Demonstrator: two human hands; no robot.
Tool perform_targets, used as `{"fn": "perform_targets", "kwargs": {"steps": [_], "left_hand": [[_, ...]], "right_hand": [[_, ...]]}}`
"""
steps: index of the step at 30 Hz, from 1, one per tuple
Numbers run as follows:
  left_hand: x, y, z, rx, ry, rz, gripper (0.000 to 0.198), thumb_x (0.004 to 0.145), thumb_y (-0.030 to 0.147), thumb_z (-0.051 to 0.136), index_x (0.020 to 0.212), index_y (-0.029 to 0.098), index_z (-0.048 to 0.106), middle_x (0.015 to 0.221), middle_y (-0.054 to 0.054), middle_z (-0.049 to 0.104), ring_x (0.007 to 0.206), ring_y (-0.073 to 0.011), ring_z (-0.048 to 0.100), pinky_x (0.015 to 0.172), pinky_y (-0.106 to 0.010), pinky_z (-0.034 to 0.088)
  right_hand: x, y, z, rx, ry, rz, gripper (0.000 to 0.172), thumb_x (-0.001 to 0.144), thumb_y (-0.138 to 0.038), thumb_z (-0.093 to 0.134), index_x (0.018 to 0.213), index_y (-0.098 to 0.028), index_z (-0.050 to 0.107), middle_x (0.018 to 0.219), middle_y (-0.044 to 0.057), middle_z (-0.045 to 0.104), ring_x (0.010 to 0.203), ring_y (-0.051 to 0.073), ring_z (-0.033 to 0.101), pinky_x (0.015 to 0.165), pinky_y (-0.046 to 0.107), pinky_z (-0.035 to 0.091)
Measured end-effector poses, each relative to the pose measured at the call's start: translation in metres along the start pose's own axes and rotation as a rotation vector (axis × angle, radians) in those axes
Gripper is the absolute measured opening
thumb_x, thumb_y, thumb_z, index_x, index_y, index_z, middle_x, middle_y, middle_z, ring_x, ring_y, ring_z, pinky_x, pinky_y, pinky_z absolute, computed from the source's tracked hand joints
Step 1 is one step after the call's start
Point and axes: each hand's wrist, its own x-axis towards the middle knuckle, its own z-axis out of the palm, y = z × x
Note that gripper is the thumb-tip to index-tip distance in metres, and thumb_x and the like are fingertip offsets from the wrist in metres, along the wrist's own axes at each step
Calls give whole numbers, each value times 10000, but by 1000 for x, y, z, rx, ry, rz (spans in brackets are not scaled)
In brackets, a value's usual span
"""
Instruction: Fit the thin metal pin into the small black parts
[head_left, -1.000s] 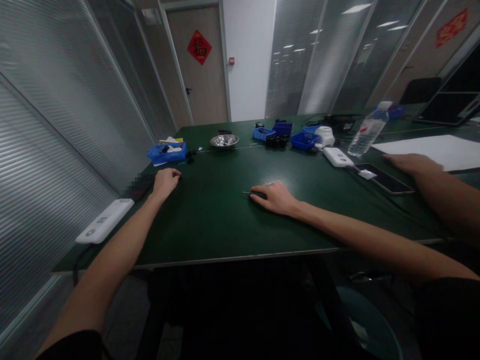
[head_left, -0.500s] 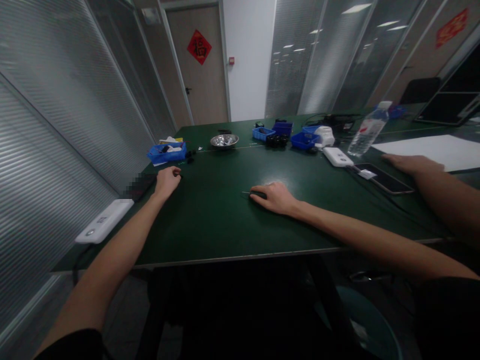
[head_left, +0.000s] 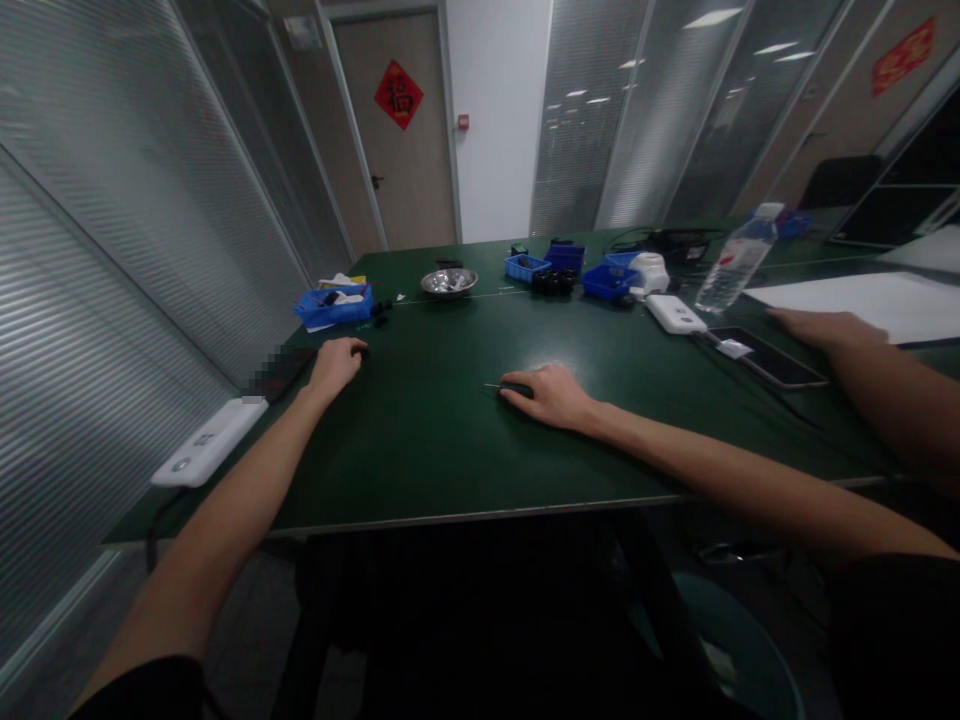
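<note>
Slim tool (head_left: 517,391) points left, long axis crosswise — right hand (head_left: 556,395) loosely curled around its handle.

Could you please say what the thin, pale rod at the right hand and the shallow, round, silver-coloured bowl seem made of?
Thin rod: possibly smooth metal, bright but too small to confirm. Silver-coloured bowl: likely polished metal, from its glossy highlights.

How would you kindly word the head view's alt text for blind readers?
A person's right hand holds a thin metal-tipped tool at a green table; the left hand is near a blue tray. A metal bowl stands farther back, and another person's hand lies by white paper.
</note>
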Motion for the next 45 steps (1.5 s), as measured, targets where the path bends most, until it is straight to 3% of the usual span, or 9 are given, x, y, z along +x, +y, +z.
{"fn": "perform_targets", "kwargs": {"steps": [3,5,11,15,19,24,29,38,45], "left_hand": [[-1,10,-2,-99,-39,83,329,956,238,620,1218,239,818,1268,-73,787,1212,-309,711,1137,-429,488],[-6,29,-4,-229,-91,169,308,956,305,653,1211,250,816,1272,-59,785,1196,-295,712,1123,-428,493],[-44,127,0,-618,-411,442,414,971,429,695,1323,219,752,1225,-76,778,1042,-233,713,905,-359,544],[-66,169,5,-703,-470,546,457,981,408,707,1389,202,698,1138,-78,787,860,-184,675,773,-313,503],[-72,173,6,-732,-454,547,456,995,392,698,1405,195,661,1128,-79,782,821,-170,652,754,-306,484],[-70,169,7,-685,-384,570,298,981,405,717,1187,195,771,1039,-64,737,814,-169,617,732,-301,478],[-70,169,9,-730,-382,593,284,990,404,713,1154,183,780,1061,-74,736,835,-173,629,749,-307,486],[-69,168,9,-750,-392,599,271,991,396,716,1133,176,788,1072,-81,754,885,-188,661,785,-316,499],[-73,175,9,-847,-483,596,255,995,368,715,1140,175,796,1102,-87,772,988,-209,700,924,-349,522]], "right_hand": [[0,1,1,-6,16,-5,487,1079,-522,480,1355,-215,738,1015,88,818,804,229,738,730,328,502],[0,1,2,-8,24,-11,484,1079,-522,482,1354,-217,739,1021,88,818,812,230,739,723,323,495],[-2,-1,1,50,54,-110,460,1078,-520,499,1353,-228,725,1034,86,813,818,216,740,722,305,469],[-5,-1,2,97,104,-189,455,1083,-508,498,1340,-208,724,1025,86,814,797,205,732,723,303,459],[-6,-1,3,104,117,-223,442,1083,-492,499,1329,-205,727,1032,81,816,767,192,723,703,300,446],[-5,-2,1,107,108,-239,436,1082,-478,497,1313,-199,739,1056,85,819,774,193,725,694,301,443],[-6,-2,-2,142,97,-263,405,1073,-445,510,1292,-207,754,1009,73,818,749,185,710,680,298,428],[-7,-2,1,69,121,-297,413,1103,-465,479,1302,-214,738,955,68,795,701,169,674,635,294,374],[-9,-3,2,-48,139,-414,433,1131,-441,431,1351,-186,702,884,73,740,671,152,620,605,286,337]]}}
